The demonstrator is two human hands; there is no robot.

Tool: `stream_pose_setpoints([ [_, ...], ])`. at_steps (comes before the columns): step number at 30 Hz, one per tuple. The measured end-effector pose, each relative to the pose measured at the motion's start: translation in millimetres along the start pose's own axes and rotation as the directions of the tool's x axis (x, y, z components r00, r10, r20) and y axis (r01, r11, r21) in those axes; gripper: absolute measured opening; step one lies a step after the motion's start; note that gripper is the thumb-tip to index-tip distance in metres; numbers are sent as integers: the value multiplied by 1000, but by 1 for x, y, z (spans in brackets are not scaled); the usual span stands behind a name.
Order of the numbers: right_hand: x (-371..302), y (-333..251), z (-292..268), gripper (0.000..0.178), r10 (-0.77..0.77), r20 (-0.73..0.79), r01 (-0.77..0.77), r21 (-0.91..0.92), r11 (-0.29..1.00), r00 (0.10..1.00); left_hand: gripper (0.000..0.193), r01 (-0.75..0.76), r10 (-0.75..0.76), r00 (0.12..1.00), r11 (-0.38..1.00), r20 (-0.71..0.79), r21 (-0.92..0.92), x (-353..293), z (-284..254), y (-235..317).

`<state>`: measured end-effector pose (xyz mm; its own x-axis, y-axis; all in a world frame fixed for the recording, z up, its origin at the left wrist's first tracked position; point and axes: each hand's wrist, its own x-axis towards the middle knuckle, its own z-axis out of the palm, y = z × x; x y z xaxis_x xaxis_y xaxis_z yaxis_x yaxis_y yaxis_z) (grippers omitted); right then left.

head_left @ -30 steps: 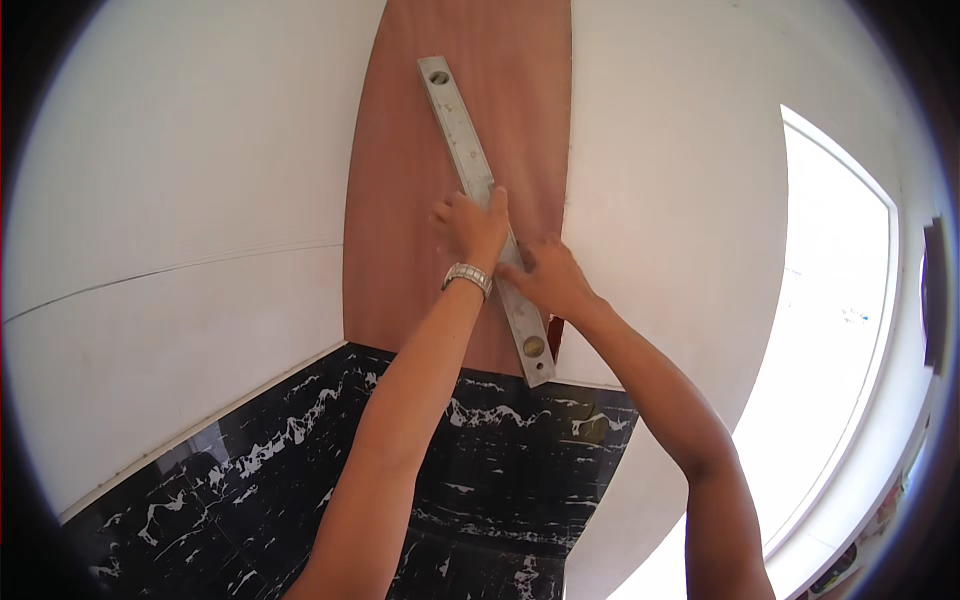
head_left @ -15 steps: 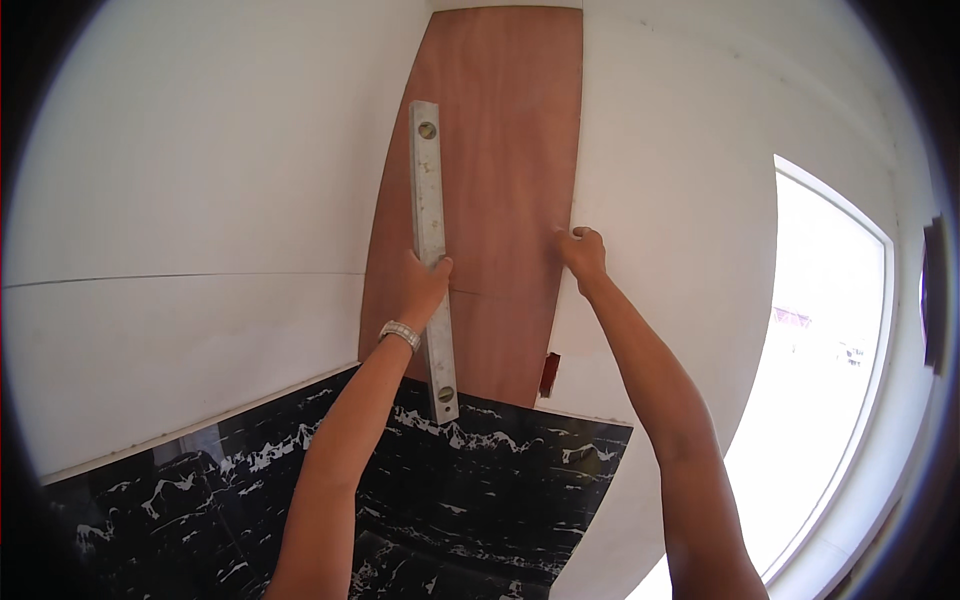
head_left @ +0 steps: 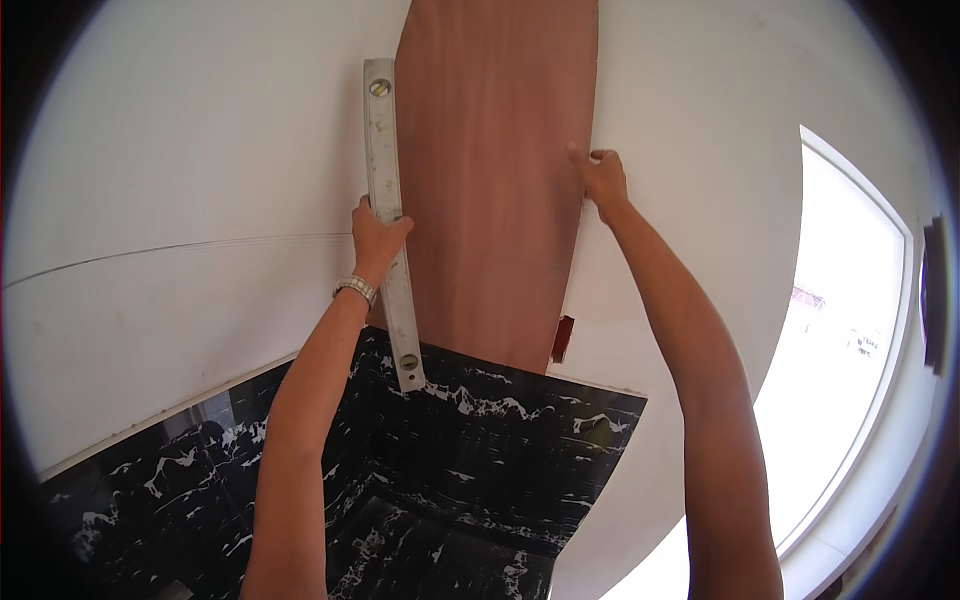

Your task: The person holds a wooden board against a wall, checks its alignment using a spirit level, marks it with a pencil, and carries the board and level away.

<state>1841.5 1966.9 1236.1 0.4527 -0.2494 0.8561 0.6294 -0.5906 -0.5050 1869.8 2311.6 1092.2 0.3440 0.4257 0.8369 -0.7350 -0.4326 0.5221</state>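
A long pale metal spirit level (head_left: 383, 150) stands nearly upright, with a round vial near its top and another near its bottom. My left hand (head_left: 377, 238), a watch (head_left: 355, 289) on its wrist, is wrapped round the level's middle. The level lies over the left edge of a tall reddish-brown wooden panel (head_left: 490, 200) against the wall. My right hand (head_left: 606, 183) grips the panel's right edge, thumb on its face and fingers curled at the side. Whatever lies behind the panel is hidden.
White wall (head_left: 200, 150) flanks the panel, with a thin dark line across its left part. Black white-veined stone slabs (head_left: 480, 450) lie below. A small dark red opening (head_left: 563, 340) sits beside the panel's lower right edge. A bright window (head_left: 850, 300) is at the right.
The level in my left hand has shifted left, from the panel's face to its left edge. My right hand still holds the right edge. The view has tilted lower.
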Motion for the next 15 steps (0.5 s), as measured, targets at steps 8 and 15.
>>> stream_pose_setpoints([
  [8,37,-30,12,87,-61,-6,61,26,998,998,48,-106,125,988,975,89,-196,60,-17,44],
  [15,-21,-82,3,60,-176,-118,185,71,980,977,51,-66,80,996,961,40,-267,93,-23,29],
])
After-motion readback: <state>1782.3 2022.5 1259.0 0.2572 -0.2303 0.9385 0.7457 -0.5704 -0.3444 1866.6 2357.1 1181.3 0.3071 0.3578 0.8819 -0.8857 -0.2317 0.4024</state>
